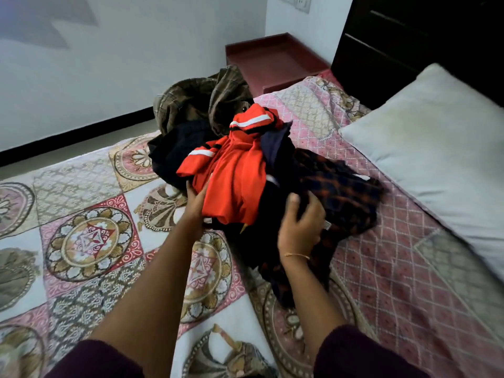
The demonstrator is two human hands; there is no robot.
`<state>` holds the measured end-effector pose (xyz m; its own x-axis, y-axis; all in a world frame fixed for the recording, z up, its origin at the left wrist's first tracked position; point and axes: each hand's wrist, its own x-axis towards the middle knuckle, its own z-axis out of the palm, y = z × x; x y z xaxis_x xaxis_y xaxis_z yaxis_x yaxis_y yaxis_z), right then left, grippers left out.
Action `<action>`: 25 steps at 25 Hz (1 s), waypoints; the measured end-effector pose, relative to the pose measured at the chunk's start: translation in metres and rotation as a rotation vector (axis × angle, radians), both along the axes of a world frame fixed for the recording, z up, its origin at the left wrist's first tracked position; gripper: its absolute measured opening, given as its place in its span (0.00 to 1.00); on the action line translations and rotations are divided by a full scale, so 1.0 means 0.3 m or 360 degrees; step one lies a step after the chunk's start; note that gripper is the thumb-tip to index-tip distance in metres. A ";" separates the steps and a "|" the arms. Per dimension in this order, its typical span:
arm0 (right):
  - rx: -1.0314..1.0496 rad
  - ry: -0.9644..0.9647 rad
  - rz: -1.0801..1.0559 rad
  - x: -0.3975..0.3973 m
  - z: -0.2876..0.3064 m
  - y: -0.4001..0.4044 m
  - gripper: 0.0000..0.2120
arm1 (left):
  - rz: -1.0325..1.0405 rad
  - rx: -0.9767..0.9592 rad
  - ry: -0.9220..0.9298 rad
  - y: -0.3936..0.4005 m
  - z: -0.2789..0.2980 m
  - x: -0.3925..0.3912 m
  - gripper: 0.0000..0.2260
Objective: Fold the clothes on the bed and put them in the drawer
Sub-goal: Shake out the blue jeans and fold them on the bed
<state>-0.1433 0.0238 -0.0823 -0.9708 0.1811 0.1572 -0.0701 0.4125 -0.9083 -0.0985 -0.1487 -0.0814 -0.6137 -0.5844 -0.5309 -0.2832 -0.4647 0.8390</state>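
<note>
A heap of unfolded clothes lies in the middle of the bed (pixel 90 208). On top is a red garment (pixel 234 173) with white and black stripes. To its right lies a dark plaid shirt (pixel 343 195), behind it a brown checked garment (pixel 196 102), and a black piece (pixel 174 151) at the left. My left hand (pixel 195 204) presses flat against the left side of the red garment. My right hand (pixel 301 227) is closed on the dark plaid shirt at the heap's front. An open dark-red drawer (pixel 275 61) stands beyond the bed's far edge.
A grey-white pillow (pixel 441 148) lies at the right along the dark headboard (pixel 409 36). The patterned bedspread stretches toward me on the left. A white wall and a strip of floor (pixel 81 143) lie behind the bed.
</note>
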 end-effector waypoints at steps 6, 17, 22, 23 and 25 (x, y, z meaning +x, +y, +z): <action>-0.0701 -0.1133 -0.0575 0.182 -0.051 0.110 0.38 | -0.0193 -0.0203 -0.0078 0.042 0.047 0.122 0.34; -0.1290 -0.1316 -0.0219 -0.037 -0.119 -0.143 0.50 | 0.0172 -0.0228 -0.0005 -0.129 0.021 -0.138 0.45; -0.1052 -0.1127 -0.0219 -0.276 -0.105 -0.071 0.17 | 0.0044 -0.0216 -0.0042 -0.098 0.027 -0.328 0.13; -0.1010 -0.1069 -0.0206 -0.350 -0.084 -0.053 0.16 | 0.0056 -0.0229 -0.0053 -0.092 0.039 -0.377 0.14; -0.1009 -0.0856 -0.0107 -0.497 -0.038 -0.025 0.15 | 0.0080 -0.0272 -0.0035 -0.070 0.064 -0.478 0.11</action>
<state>-0.2922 0.0163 -0.0937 -0.8684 0.1393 -0.4759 0.4459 -0.2007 -0.8723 -0.2418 -0.1698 -0.0623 -0.5707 -0.6970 -0.4342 -0.2821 -0.3301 0.9008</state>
